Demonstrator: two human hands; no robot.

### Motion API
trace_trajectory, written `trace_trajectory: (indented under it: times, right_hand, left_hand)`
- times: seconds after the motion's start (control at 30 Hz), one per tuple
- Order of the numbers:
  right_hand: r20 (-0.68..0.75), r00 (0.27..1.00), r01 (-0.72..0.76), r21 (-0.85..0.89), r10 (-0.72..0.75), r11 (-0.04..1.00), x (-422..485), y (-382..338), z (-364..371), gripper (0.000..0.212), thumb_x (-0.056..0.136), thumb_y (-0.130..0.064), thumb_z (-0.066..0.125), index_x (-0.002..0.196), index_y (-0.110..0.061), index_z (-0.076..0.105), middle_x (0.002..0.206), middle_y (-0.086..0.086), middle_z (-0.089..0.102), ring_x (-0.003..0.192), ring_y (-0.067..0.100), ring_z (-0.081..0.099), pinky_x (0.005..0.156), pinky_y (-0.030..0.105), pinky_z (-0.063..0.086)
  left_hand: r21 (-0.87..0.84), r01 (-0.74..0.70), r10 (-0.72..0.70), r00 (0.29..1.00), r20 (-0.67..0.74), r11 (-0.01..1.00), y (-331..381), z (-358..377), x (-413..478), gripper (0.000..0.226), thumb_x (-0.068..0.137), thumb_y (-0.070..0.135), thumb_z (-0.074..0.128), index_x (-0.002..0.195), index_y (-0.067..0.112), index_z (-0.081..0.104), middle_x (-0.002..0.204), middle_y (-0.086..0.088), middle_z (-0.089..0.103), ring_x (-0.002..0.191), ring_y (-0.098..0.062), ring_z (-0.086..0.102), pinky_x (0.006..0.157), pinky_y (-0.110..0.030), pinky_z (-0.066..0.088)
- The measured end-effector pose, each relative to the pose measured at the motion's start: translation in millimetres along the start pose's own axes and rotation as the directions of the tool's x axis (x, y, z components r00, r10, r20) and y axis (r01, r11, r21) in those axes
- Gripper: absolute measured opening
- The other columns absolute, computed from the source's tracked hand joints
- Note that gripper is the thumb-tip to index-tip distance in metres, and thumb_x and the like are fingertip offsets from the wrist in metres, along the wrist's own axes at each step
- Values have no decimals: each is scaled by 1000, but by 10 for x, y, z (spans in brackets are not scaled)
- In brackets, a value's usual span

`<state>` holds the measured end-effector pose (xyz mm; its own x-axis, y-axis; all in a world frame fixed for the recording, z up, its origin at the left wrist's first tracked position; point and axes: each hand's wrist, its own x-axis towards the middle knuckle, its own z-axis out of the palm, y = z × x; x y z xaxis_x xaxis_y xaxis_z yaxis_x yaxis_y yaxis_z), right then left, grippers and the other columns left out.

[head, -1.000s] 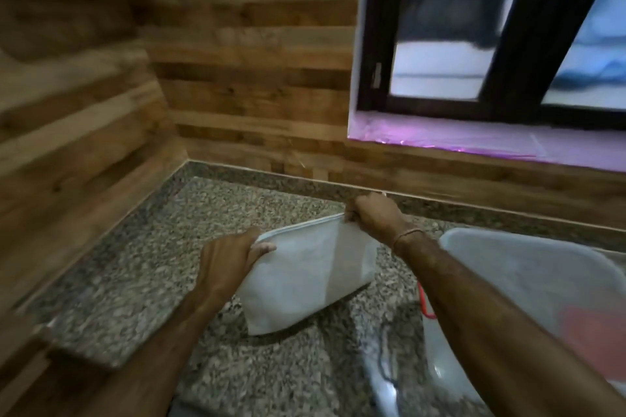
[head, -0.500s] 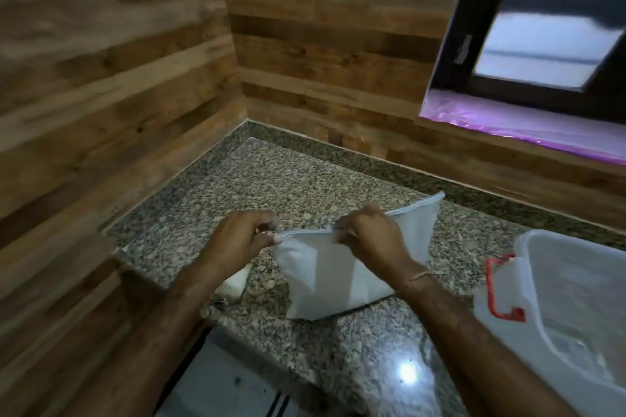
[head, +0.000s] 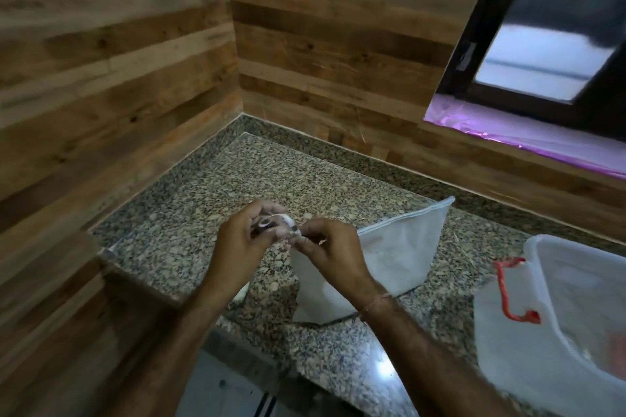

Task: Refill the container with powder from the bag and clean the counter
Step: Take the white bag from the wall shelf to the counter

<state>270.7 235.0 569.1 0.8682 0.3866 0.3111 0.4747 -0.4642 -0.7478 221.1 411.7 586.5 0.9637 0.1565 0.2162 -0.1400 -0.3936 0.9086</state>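
Note:
A white bag (head: 393, 257) stands on the speckled granite counter (head: 257, 176), its top edge running up to the right. My left hand (head: 244, 244) and my right hand (head: 330, 249) meet at the bag's upper left corner, fingers pinched on a small twisted piece of the bag. What lies between the fingertips is blurred. A translucent plastic container (head: 572, 315) with a red clip on its side stands at the right, apart from the bag.
Wooden plank walls close the corner at left and back. A dark-framed window (head: 542, 37) with a purple-lit sill sits at upper right. A small pale object (head: 241, 293) peeks out under my left wrist. The counter's front edge drops off near my forearms.
My right hand slid from the bag's far right corner along the top edge to the left corner. Both hands now pinch together there. The view shifted right and down.

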Motion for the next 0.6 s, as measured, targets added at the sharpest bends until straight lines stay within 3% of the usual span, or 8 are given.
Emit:
trace_trajectory:
  times: [0.1, 0.27, 0.47, 0.53, 0.6]
  right_hand:
    - [-30, 988, -147, 138, 153, 979, -30, 32, -16, 35, 84, -27, 80, 64, -12, 56, 60, -6, 44, 56, 9, 40, 55, 25, 35]
    - [-154, 938, -277, 209, 311, 938, -71, 80, 29, 26, 77, -23, 86, 73, -10, 65, 91, 0, 57, 87, 16, 57, 69, 31, 50]
    - [-313, 900, -334, -44, 304, 942, -62, 132, -272, 25, 75, -33, 87, 73, -28, 62, 99, -10, 50, 102, 14, 49, 84, 22, 47]
    - [-421, 820, -425, 8, 388, 905, -67, 331, -561, 28, 74, -32, 87, 71, -28, 60, 98, -5, 55, 98, 17, 56, 84, 28, 51]
    - [-480, 768, -471, 26, 424, 882, -88, 522, -829, 30, 74, -32, 88, 61, -26, 62, 79, -3, 61, 76, 14, 60, 72, 34, 54]
  left_hand:
    - [-9, 93, -92, 992, 85, 996, -175, 201, -118, 23, 86, 13, 78, 105, 23, 71, 90, 11, 74, 87, 1, 69, 72, -15, 53]
    - [44, 2, -2, 1000, 0, 999, -257, 429, -149, 8, 88, 17, 75, 94, 23, 78, 84, 14, 75, 81, -1, 70, 69, -34, 60]
    - [36, -2, 2, 1000, -21, 999, -344, 378, -127, 10, 83, 29, 82, 84, 22, 76, 76, 9, 73, 74, -9, 69, 64, -30, 57]
    - [19, 10, -10, 1000, 4, 1000, -407, 286, -117, 12, 83, 31, 81, 83, 21, 75, 75, 7, 73, 72, -11, 69, 62, -28, 55]
    - [38, 0, -3, 995, 95, 999, -436, 179, -70, 18, 85, 37, 79, 79, 21, 71, 70, 8, 67, 66, -9, 63, 60, -24, 49]
